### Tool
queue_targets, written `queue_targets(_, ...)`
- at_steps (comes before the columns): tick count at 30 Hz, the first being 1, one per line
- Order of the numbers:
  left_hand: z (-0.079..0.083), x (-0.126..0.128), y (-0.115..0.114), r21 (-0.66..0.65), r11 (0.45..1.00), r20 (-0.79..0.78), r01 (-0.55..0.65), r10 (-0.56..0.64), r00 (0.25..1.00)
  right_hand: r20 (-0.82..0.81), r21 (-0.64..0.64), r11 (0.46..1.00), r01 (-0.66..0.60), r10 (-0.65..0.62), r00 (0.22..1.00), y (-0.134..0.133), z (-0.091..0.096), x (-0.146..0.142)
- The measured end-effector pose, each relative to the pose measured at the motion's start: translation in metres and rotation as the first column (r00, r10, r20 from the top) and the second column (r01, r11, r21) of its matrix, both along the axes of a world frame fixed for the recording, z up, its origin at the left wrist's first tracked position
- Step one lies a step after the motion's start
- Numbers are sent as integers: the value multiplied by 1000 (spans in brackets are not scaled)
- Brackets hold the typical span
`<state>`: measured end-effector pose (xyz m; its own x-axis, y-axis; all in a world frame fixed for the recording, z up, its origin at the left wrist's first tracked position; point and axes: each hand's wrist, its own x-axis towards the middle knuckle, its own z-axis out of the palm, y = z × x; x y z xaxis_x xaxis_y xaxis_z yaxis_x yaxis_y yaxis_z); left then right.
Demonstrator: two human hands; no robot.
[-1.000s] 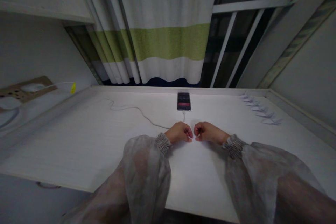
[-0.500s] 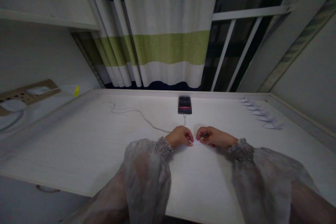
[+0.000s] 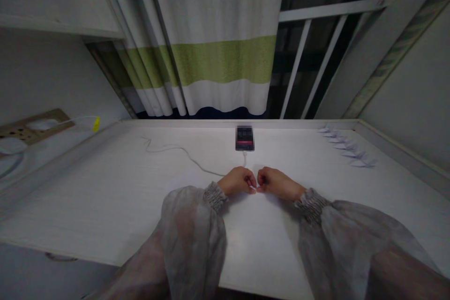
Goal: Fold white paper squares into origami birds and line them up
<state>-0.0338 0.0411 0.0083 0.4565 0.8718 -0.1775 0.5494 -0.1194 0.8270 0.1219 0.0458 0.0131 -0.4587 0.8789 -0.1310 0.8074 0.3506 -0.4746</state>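
My left hand (image 3: pixel 239 181) and my right hand (image 3: pixel 276 183) rest close together on the white desk (image 3: pixel 105 187), fingers curled and fingertips touching each other. Whatever is pinched between them is too small or pale to make out. Both arms wear sheer grey sleeves with gathered cuffs. Just beyond the hands stands a small dark phone (image 3: pixel 244 138) with a white cable (image 3: pixel 179 152) running left from it.
A row of several small folded paper shapes (image 3: pixel 346 150) lies at the desk's far right. A striped curtain (image 3: pixel 218 56) hangs behind the desk. A power strip (image 3: pixel 31 126) with a plugged white cord sits on the left ledge under a shelf.
My two hands have drawn together until the fingertips meet; half a second ago a small gap lay between them. The view has shifted slightly.
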Motion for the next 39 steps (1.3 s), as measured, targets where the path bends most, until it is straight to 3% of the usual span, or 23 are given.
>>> queue_targets(6,1,-6,0,125,985,-78,123,-114,990,-40,-36,998,-42,41,998,1,2,4)
queue_targets(11,3,-9,3,119,975,-131,186,-170,977,-128,-80,995,-58,48,991,1,1,9)
queue_targets(16,2,-10,3,93,982,-71,163,-157,985,-204,-254,967,-26,-28,979,-4,5,13)
queue_targets(19,1,-10,1,83,988,-18,127,-126,992,-273,-289,957,-14,-68,960,-6,5,15)
queue_targets(22,0,-9,-1,88,991,25,102,-104,994,-333,-220,975,1,-76,940,-8,2,18)
queue_targets(25,-3,-6,-4,77,995,67,57,-62,996,-313,-24,1000,-15,7,950,-10,-2,20)
queue_targets(28,-5,-1,-6,155,987,90,45,-59,994,-244,98,993,-72,94,965,-13,-5,20)
queue_targets(32,-5,2,-10,234,968,125,86,-118,985,-163,152,985,-83,108,981,-17,-5,20)
queue_targets(36,-7,3,-13,231,973,114,25,-52,992,-128,156,979,-131,152,980,-19,2,20)
queue_targets(39,-7,3,-13,170,984,230,-53,13,973,-199,177,980,-93,128,972,-17,3,20)
